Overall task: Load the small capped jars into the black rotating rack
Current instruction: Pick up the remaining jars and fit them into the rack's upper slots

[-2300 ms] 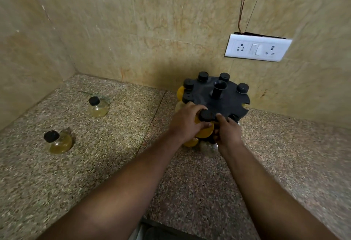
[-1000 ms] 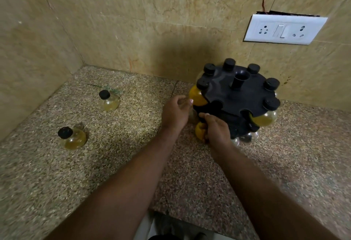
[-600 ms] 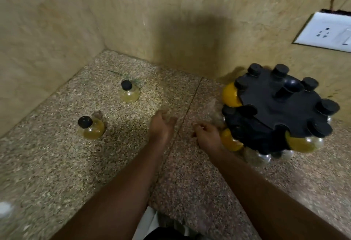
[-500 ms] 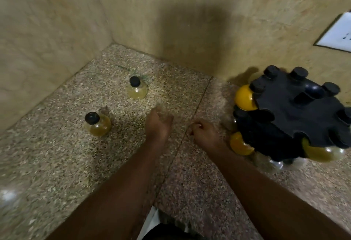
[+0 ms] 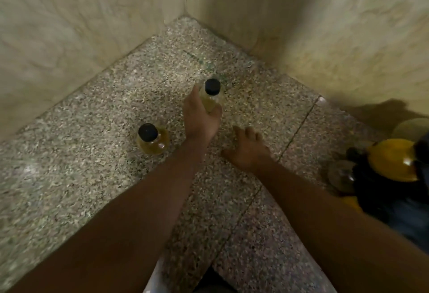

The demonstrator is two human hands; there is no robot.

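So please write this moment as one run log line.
left hand: closing on far jar | right hand: empty | near jar: on counter | rack: at right

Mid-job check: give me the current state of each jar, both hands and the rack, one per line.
far jar: capped, upright, left hand around it, still on or just above the counter; cannot tell which.
near jar: capped, upright on the counter, untouched.
left hand: closing on the far jar.
right hand: empty, fingers spread, low over the counter.
black rack: at the right edge, partly out of frame, jars loaded in it.
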